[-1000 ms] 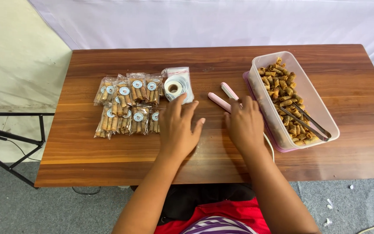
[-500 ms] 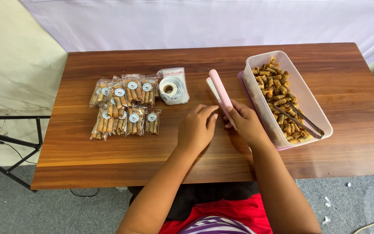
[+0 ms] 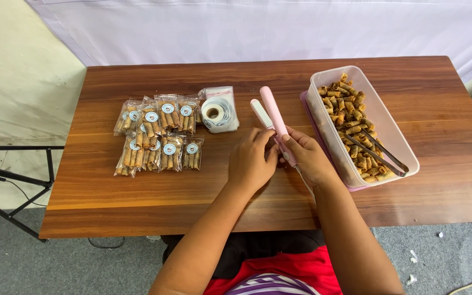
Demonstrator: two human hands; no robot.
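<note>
Raised since before, pink sealer (image 3: 271,112) sits between both hands' fingers (image 3: 289,143).

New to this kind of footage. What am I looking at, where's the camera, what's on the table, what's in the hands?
There is no machine here: a person works with two bare hands. The one picture comes from a camera worn on the person's head, looking down, so the arms enter from the bottom edge.

The surface is a brown wooden table. On its left lie small clear snack packets, each with a round sticker. Beside them sits a sticker roll. On the right stands a clear tub of loose rolled snacks, with metal tongs lying in it.

Both hands meet at the middle. The right hand grips a pink clamp tool, two long arms open in a V, likely a small bag sealer. The left hand touches it near the hinge; its exact grip is hidden.
</note>
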